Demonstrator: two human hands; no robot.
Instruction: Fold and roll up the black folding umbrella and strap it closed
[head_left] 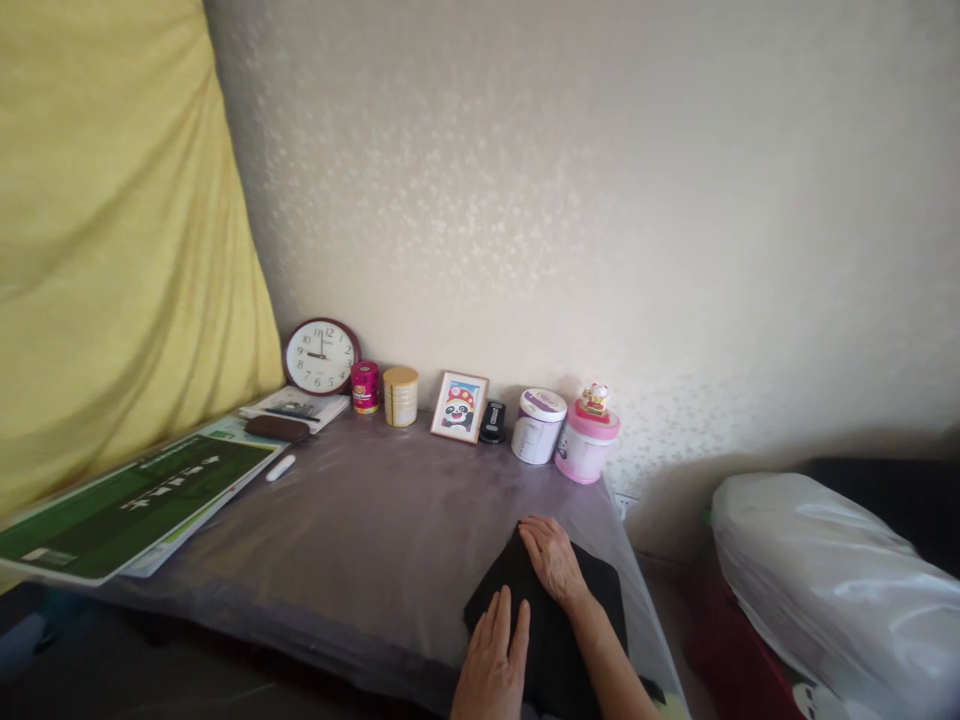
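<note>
Cloth (549,645), black and lying flat, sits directly under both your hands, at the near right corner of the table (360,530). Your left hand (491,650) is the nearer to your body: it rests palm down on the cloth's left part, fingers straight and close together, thumb a little apart, pinching nothing that shows. Your right hand (553,562) lies farther forward and to the right, palm down, its fingers drawn together and angled left, with the tips by the cloth's far left corner; you cannot tell whether they grip the edge. So the far edge is your right hand's, while the left side corner is just beside your left hand. Cloth runs out rightward from under your right wrist, near the table's side edge. Its long axis seems to point toward you, though your right forearm and the bottom of the view hide the near end.

Ahead of your right hand, well apart, stand the white tub (537,432) and, slightly to its right, the pink tub (583,455). Farther off, ahead and left of both hands, are the frame (459,407), the yellow tin (401,397) and the clock (322,357).
</note>
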